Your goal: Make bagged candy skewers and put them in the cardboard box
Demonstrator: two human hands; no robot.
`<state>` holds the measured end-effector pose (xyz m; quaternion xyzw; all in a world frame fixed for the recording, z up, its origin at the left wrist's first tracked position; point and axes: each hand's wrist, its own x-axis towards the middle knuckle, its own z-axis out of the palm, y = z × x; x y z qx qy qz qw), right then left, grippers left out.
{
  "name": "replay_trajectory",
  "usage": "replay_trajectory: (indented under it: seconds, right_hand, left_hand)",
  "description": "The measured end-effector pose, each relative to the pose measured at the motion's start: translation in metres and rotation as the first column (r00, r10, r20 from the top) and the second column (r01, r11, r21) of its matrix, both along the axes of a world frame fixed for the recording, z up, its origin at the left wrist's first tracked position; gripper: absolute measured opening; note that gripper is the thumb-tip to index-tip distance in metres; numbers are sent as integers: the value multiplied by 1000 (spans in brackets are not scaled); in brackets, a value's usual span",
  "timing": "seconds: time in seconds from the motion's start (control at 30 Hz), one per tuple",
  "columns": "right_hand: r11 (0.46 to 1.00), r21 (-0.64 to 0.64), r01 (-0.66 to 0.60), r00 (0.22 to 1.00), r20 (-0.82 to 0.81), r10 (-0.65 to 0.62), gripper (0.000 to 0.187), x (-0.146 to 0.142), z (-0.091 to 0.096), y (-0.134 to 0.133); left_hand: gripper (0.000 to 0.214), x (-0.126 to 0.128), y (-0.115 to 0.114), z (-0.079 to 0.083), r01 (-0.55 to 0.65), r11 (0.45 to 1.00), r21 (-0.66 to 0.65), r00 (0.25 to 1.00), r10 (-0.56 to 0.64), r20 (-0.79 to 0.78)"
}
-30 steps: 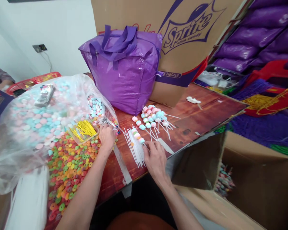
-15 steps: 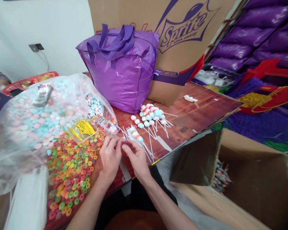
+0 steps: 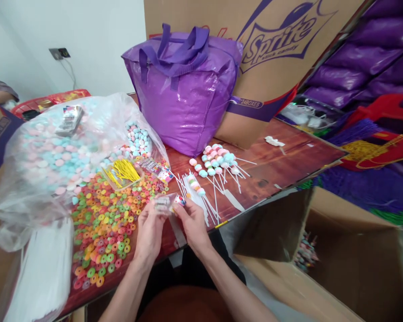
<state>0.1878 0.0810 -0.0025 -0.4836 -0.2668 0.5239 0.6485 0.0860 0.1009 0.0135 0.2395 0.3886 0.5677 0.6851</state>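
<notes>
Between my two hands stretches a small clear printed plastic bag. My left hand pinches it at one side, and my right hand grips the end with the coloured print. Just beyond my fingers lie white sticks and a marshmallow skewer. Further back is a cluster of pink, white and blue marshmallow skewers. To the left, ring-shaped gummy candies cover the table, with a tray of yellow twist ties and a stack of printed bags at their far edge.
A big clear bag of marshmallows fills the left. White sticks in a bundle lie at front left. Behind stand a purple bag and a large carton. An open box with wrapped skewers sits at right. Another person's arm shows far left.
My hands have drawn apart a little, and the small plastic bag now shows stretched between them. The camera view has shifted slightly, moving the scene right.
</notes>
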Motion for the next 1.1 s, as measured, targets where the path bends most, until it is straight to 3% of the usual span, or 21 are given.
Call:
replay_trajectory:
  seconds: [0.17, 0.27, 0.43, 0.5, 0.63, 0.73, 0.83, 0.9, 1.0, 1.1]
  right_hand:
    - [999, -16, -32, 975, 221, 35, 25, 6, -5, -3]
    - [998, -36, -47, 920, 388, 57, 29, 6, -5, -5]
    - [991, -105, 85, 868, 496, -22, 35, 9, 2, -9]
    - [994, -64, 86, 804, 594, -32, 37, 12, 4, -11]
    - [998, 57, -14, 665, 746, -33, 38, 18, 5, -18]
    - [998, 68, 15, 753, 656, -56, 32, 22, 1, -23]
    - [997, 70, 30, 911, 409, -56, 15, 23, -2, -22]
    - [996, 82, 44, 964, 257, -64, 13, 20, -1, -17]
    - [991, 77, 106, 976, 181, -118, 29, 8, 5, -13]
    - [982, 133, 136, 951, 259, -167, 44, -4, 10, -13]
  left_hand:
    - [30, -4, -7, -8, 64, 995, -70, 993, -70, -90]
    - [35, -7, -9, -15, 58, 998, -39, 985, -63, -161]
    - [48, -9, -8, -21, 129, 992, 12, 933, -118, -341]
    - [47, -6, -7, -20, 126, 992, 6, 932, -116, -345]
    - [28, 5, -2, -14, -17, 995, -101, 976, -5, -216]
    - [28, 12, 0, -11, -80, 981, -175, 987, 53, -154]
    - [28, 15, -1, -9, -99, 983, -155, 992, 85, -93]
    - [29, 17, -2, -7, -106, 986, -130, 991, 95, -91]
    - [28, 15, -6, 0, -140, 988, -60, 986, 134, -97]
    - [26, 11, -12, 8, -159, 986, 57, 975, 165, -146]
